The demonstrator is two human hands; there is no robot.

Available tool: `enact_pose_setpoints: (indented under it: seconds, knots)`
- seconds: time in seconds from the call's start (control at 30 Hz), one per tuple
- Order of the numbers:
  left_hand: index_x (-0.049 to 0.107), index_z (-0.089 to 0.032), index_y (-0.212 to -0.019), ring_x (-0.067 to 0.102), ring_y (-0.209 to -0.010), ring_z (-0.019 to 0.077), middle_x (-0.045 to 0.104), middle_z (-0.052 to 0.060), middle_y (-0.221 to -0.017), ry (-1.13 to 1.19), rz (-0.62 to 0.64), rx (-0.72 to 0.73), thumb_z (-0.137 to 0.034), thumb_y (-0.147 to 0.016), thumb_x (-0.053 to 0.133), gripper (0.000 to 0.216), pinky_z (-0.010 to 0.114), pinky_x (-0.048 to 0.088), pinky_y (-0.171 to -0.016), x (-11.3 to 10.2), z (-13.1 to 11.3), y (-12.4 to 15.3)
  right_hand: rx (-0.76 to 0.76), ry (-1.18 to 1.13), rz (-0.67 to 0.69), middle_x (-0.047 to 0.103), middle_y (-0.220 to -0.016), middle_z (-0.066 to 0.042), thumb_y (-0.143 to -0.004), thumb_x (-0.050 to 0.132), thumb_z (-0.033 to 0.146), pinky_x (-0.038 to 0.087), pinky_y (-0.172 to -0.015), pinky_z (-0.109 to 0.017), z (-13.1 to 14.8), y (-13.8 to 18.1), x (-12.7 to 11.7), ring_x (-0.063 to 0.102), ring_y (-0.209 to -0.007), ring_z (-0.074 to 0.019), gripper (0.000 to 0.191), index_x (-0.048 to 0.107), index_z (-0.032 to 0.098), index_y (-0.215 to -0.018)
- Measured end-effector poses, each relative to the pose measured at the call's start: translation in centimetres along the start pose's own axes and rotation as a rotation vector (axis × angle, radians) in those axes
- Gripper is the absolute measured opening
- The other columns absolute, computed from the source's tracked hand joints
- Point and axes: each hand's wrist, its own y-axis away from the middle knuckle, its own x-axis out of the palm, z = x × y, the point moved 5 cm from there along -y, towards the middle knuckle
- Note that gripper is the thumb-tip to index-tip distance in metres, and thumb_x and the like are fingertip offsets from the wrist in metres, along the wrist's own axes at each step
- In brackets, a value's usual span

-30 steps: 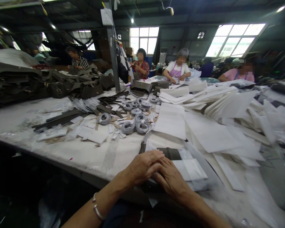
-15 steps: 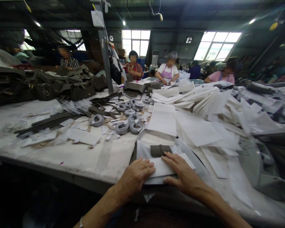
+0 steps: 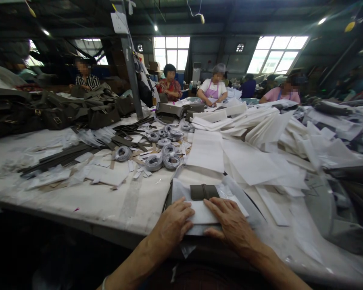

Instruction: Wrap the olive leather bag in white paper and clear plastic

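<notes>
A dark olive flap piece with a raised middle strap [image 3: 204,192] lies on white wrapping sheet at the table's near edge. Just in front of it is a folded white foam strip [image 3: 204,212]. My left hand [image 3: 176,219] rests on the strip's left end, fingers laid over it. With its fingers spread flat, my right hand [image 3: 230,221] presses on the strip's right part, fingertips by the flap piece. Clear plastic [image 3: 225,190] shows right of the flap piece. What lies under the wrapping is mostly hidden; dark material shows at its left edge.
Coiled grey rolls [image 3: 154,162] and dark straps [image 3: 60,157] lie left of centre. White foam sheets [image 3: 254,161] spread to the right. Dark bags [image 3: 99,117] are heaped at the far left by a metal post [image 3: 131,76]. Several people work across the table.
My right hand has shifted slightly left and nearer, and my left hand slightly left. Both stay on the white foam strip. The view has shifted a little.
</notes>
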Motion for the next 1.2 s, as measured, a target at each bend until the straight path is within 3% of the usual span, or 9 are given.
enact_pose_setpoints:
  seconds: [0.3, 0.5, 0.63, 0.77, 0.97, 1.13, 1.2]
  knots:
    - [0.063, -0.019, -0.107, 0.056, -0.126, 0.0253, 0.068, 0.005, -0.119, 0.001, 0.07, -0.081, -0.007, -0.086, 0.065, 0.025, 0.041, 0.047, -0.109, -0.2, -0.6, -0.4, -0.009, 0.062, -0.079, 0.063, -0.119, -0.014, -0.08, 0.066, 0.068, 0.045, -0.093, -0.048, 0.5, 0.0, 0.3, 0.059, -0.108, -0.0318, 0.074, 0.055, 0.018, -0.134]
    - [0.062, -0.018, -0.106, 0.057, -0.124, 0.0261, 0.068, 0.005, -0.116, -0.055, 0.043, -0.044, -0.006, -0.086, 0.064, 0.023, 0.041, 0.048, -0.107, 0.1, -0.6, -0.2, -0.002, 0.097, -0.108, 0.065, -0.114, -0.013, -0.078, 0.066, 0.07, 0.048, -0.088, -0.049, 0.4, 0.0, 0.4, 0.062, -0.103, -0.0326, 0.074, 0.057, 0.018, -0.129]
    - [0.062, -0.017, -0.107, 0.06, -0.12, 0.0268, 0.07, 0.006, -0.108, -0.168, -0.009, 0.036, -0.008, -0.089, 0.06, 0.02, 0.042, 0.051, -0.103, 0.6, -0.8, 0.2, -0.087, 0.13, -0.167, 0.061, -0.13, -0.014, -0.085, 0.064, 0.064, 0.04, -0.103, -0.053, 0.7, 0.4, -0.1, 0.057, -0.118, -0.0323, 0.072, 0.051, 0.018, -0.138]
    - [0.061, -0.019, -0.101, 0.062, -0.116, 0.0246, 0.07, 0.004, -0.102, -0.228, -0.055, 0.067, -0.008, -0.087, 0.061, 0.018, 0.042, 0.05, -0.103, 1.1, -0.7, 0.3, -0.173, 0.122, -0.148, 0.048, -0.148, -0.013, -0.083, 0.065, 0.065, 0.027, -0.115, -0.054, 2.8, 0.3, 0.1, 0.042, -0.136, -0.0328, 0.083, 0.042, 0.017, -0.146]
    - [0.06, -0.016, -0.12, 0.057, -0.124, 0.0193, 0.067, 0.006, -0.124, -0.347, -0.207, 0.202, -0.014, -0.098, 0.043, 0.028, 0.036, 0.042, -0.111, 1.3, -2.0, 1.7, -0.213, 0.139, -0.241, 0.051, -0.147, -0.012, -0.089, 0.059, 0.031, 0.025, -0.117, -0.048, 5.6, 0.5, 1.9, 0.04, -0.139, -0.0278, 0.061, 0.045, 0.009, -0.144]
    - [0.046, -0.007, -0.142, 0.045, -0.136, 0.0272, 0.052, 0.014, -0.145, -0.655, -0.177, 0.236, -0.029, -0.102, 0.038, 0.046, 0.04, 0.037, -0.113, 2.5, -3.0, 4.4, -0.261, 0.185, -0.26, 0.05, -0.147, -0.014, -0.089, 0.055, 0.026, 0.019, -0.12, -0.049, 5.6, 1.0, 2.4, 0.034, -0.143, -0.0291, 0.058, 0.047, 0.005, -0.142]
    - [0.044, -0.007, -0.144, 0.043, -0.138, 0.0278, 0.049, 0.014, -0.148, -0.72, -0.191, 0.234, -0.025, -0.102, 0.032, 0.047, 0.041, 0.033, -0.115, 3.0, -3.0, 4.9, -0.247, 0.165, -0.263, 0.051, -0.147, -0.013, -0.088, 0.055, 0.024, 0.017, -0.12, -0.048, 5.5, 1.0, 2.2, 0.035, -0.142, -0.0281, 0.057, 0.048, 0.007, -0.142]
